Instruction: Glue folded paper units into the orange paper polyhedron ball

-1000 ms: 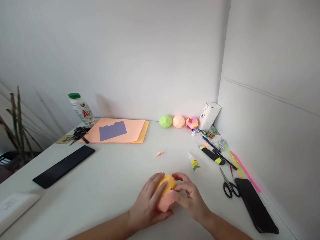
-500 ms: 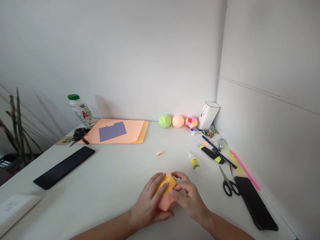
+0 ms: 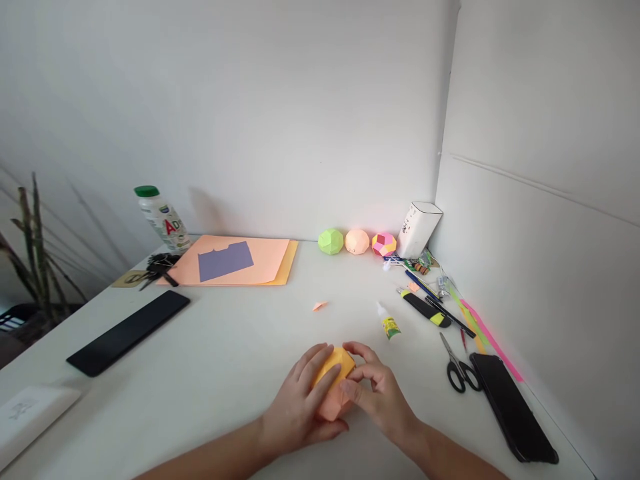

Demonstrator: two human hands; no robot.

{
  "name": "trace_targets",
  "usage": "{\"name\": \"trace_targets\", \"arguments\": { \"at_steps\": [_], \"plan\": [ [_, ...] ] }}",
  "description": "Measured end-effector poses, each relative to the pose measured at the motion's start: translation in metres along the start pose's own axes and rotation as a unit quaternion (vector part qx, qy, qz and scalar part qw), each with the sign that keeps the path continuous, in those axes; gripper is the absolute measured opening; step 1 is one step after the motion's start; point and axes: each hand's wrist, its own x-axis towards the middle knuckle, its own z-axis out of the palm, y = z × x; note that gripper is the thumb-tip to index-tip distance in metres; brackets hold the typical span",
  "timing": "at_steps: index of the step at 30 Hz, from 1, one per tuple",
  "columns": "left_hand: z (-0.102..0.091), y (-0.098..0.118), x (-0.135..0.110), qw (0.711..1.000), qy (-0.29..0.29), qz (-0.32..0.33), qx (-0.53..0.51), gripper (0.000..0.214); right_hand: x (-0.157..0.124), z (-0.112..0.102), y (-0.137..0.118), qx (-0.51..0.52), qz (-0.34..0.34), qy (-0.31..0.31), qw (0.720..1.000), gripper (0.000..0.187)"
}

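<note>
Both of my hands hold an orange and peach folded paper ball (image 3: 335, 380) just above the white table (image 3: 225, 360), near its front edge. My left hand (image 3: 297, 403) wraps its fingers round the ball's left side. My right hand (image 3: 377, 393) pinches the ball's right side with thumb and fingers. A small glue bottle (image 3: 388, 321) lies just beyond my right hand. A tiny peach paper scrap (image 3: 319, 306) lies farther back.
Three paper balls, green (image 3: 331, 241), peach (image 3: 357, 241) and pink-yellow (image 3: 383, 245), stand by the back wall beside a white box (image 3: 419, 231). Scissors (image 3: 457, 367), a phone (image 3: 513, 407), pens and paper strips lie right. Peach sheets (image 3: 235, 261), keys, a bottle (image 3: 160, 217) and a black bar (image 3: 129, 331) lie left.
My hands and the paper ball have barely shifted; the fingers have adjusted slightly on it. The view has moved a little.
</note>
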Motion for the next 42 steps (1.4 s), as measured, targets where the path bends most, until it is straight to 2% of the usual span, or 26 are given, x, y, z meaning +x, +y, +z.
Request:
{"name": "trace_targets", "arguments": {
  "at_steps": [4,8,12,30,42],
  "plan": [
    [-0.002,0.0,0.001,1.0,-0.011,-0.001,-0.013,0.082,0.001,-0.001,0.003,-0.001,-0.006,-0.006,1.0,0.027],
    [-0.01,0.001,0.006,0.997,-0.023,-0.009,-0.075,0.056,0.003,-0.002,0.005,-0.007,-0.009,-0.011,1.0,0.027],
    [-0.015,0.003,0.009,0.992,-0.028,-0.025,-0.119,0.047,0.002,-0.002,0.005,-0.007,-0.009,-0.014,1.0,0.028],
    [-0.015,0.004,0.004,0.972,-0.04,-0.081,-0.215,0.029,0.001,-0.001,0.005,-0.015,-0.003,-0.019,1.0,0.025],
    [-0.012,0.003,0.002,0.973,-0.007,-0.059,-0.223,0.031,0.003,-0.002,0.009,-0.014,0.01,-0.029,0.999,0.03]
  ]
}}
